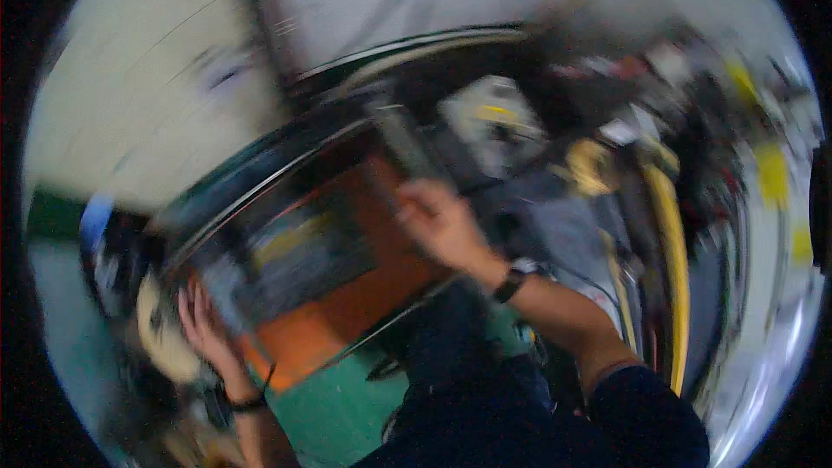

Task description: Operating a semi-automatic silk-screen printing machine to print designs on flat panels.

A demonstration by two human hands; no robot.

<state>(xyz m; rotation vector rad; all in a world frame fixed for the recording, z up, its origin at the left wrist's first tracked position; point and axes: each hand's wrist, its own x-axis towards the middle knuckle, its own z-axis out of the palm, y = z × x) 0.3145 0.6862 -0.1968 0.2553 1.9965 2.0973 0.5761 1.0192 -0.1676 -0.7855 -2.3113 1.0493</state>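
A wide orange surface (312,348) inside a dark frame lies before me, smeared by motion. On it rests a dark grey, flat rectangular thing (316,251) with a yellow patch; its kind cannot be made out. At the frame's left end is my left hand (206,328), its fingers stretched out along the edge, with nothing visible in it. Over the right end of the orange surface hangs my right hand (442,224), fingers partly bent and blurred. Whether it holds anything, or touches the frame's right side, does not show.
Green floor (338,407) shows below the frame. A whitish device with a yellow mark (494,117) stands behind, to the right. Further right are a yellow curved hose or rail (667,269) and blurred clutter. A pale round thing (160,334) is beside my left hand.
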